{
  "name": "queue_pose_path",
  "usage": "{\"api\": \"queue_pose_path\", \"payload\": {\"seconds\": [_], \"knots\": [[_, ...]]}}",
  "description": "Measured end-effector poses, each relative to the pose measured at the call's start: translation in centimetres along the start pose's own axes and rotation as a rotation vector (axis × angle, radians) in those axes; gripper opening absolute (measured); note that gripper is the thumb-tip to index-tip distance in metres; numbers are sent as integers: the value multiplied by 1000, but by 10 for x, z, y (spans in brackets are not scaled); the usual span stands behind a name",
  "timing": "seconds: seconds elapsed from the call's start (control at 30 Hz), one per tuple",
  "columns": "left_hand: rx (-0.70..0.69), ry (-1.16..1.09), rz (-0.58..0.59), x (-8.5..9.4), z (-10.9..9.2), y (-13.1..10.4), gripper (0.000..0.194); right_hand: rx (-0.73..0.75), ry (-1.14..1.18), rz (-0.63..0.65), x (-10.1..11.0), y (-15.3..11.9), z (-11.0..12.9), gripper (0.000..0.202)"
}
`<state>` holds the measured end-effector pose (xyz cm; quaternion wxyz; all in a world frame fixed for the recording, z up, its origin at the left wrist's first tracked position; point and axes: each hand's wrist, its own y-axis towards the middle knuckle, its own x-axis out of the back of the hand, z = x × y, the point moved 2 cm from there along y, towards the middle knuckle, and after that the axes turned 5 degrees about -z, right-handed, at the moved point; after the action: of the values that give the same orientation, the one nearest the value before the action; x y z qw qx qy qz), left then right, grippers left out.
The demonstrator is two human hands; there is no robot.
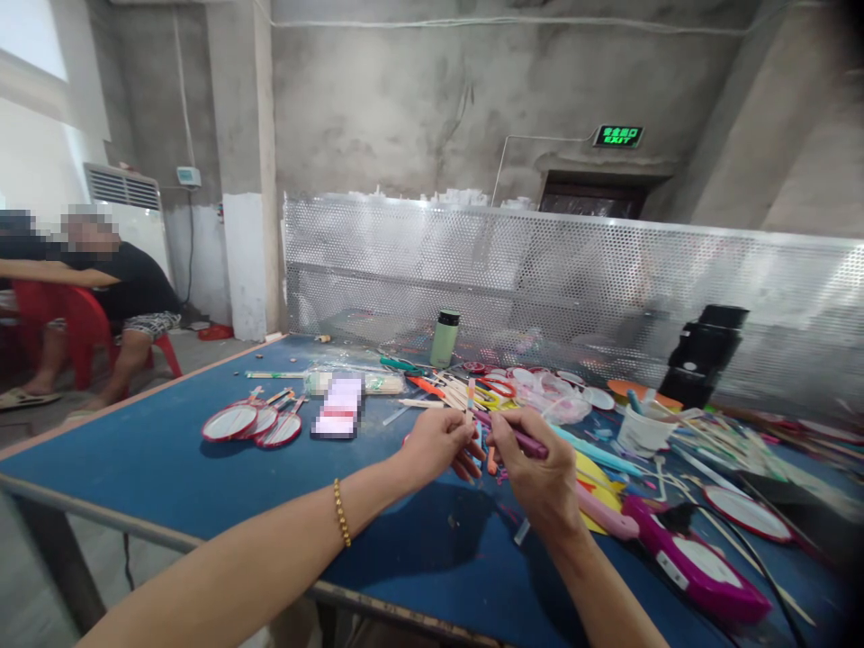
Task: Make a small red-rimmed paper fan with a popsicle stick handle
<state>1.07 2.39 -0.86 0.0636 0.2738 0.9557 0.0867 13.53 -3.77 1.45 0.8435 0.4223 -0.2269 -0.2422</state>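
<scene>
My left hand (440,443), with a gold bead bracelet (341,511) on its wrist, pinches a thin flat strip (471,396) that stands upright above the fingertips. Close beside it, my right hand (540,463) is closed round a purple pen-shaped tool (530,443), its tip pointing toward the left hand. Whether the tip touches anything there I cannot make out. Under and behind the hands lie small coloured pieces and several pale sticks (455,391). To the left, round white discs with red rims (230,421) lie overlapping, sticks attached.
A phone (338,409) lies left of my hands on the blue table (155,463). Behind stand a green bottle (445,337) and a perforated metal panel (405,261). At right are a white cup of tools (643,430), a magenta device (706,562) and a black cable. People sit far left.
</scene>
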Motion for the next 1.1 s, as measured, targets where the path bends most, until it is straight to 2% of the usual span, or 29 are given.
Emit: {"api": "queue_pose_path", "payload": {"seconds": [0.27,1.1], "knots": [[8,-6,-9,-1,-2,-1,13,3,8,6,0,0,-1,21],[8,-17,-2,-1,-2,0,10,-35,10,6,0,-1,-1,24]]}}
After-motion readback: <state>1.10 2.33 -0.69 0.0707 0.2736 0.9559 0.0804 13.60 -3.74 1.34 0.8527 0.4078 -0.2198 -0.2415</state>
